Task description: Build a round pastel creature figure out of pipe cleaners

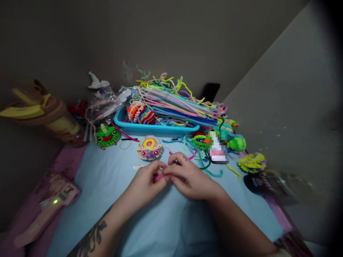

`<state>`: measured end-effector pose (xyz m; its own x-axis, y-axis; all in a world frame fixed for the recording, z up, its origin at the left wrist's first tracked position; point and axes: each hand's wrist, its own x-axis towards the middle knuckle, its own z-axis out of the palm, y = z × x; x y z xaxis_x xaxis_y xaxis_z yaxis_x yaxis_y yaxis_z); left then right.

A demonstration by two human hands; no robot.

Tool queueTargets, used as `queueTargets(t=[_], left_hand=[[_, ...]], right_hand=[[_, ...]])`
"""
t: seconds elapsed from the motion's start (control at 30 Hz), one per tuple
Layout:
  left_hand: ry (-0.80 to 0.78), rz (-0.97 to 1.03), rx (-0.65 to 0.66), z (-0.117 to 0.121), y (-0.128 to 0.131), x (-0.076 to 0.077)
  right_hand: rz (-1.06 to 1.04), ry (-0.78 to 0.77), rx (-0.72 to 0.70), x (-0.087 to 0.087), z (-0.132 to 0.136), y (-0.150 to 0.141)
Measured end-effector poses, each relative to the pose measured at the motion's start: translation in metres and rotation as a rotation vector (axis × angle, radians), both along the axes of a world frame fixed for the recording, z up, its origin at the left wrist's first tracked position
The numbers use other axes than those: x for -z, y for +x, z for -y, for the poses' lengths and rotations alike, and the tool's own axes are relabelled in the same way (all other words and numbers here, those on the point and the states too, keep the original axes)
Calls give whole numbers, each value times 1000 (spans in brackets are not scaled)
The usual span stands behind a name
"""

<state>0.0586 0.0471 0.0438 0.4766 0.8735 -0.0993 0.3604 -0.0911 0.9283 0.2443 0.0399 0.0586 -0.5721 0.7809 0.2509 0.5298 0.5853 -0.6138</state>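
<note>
My left hand (148,182) is closed, with a small pink pipe cleaner piece (158,177) pinched between thumb and fingers. From the other side, my right hand (189,177) grips the same piece at its fingertips, so both hands meet over the light blue cloth (102,192). Most of the pink piece is hidden by the fingers. Just beyond them sits a round pipe cleaner figure (149,147) with a pink, yellow and green top. A small white strip (138,167) lies beside my left hand.
A blue tray (158,128) heaped with pipe cleaners (171,101) stands at the back. A green figure (107,136) sits left, a yellow coil (252,162) right. A pink glue gun (60,196) with a green light lies at the left edge. A phone (210,92) leans behind.
</note>
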Motion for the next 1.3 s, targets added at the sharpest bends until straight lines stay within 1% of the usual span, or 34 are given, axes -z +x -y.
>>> queueTargets(t=[0.1, 0.3, 0.43, 0.6, 0.93, 1.1, 1.3], left_hand=[[-35, 30, 7, 2, 0, 4], [-68, 23, 34, 1, 1, 5], [-70, 21, 35, 2, 1, 6], [-87, 31, 47, 2, 0, 6], [-67, 17, 55, 0, -1, 2], [-54, 71, 18, 1, -1, 3], [-30, 107, -54, 1, -1, 10]], right_hand=[[28, -69, -11, -4, -1, 1], [10, -113, -86, -6, -2, 1], [-24, -144, -80, -5, -2, 2], [-3, -178, -57, -4, -3, 4], [-43, -183, -39, 2, -6, 7], [-77, -221, -50, 2, -8, 9], [-147, -232, 12, 4, -7, 7]])
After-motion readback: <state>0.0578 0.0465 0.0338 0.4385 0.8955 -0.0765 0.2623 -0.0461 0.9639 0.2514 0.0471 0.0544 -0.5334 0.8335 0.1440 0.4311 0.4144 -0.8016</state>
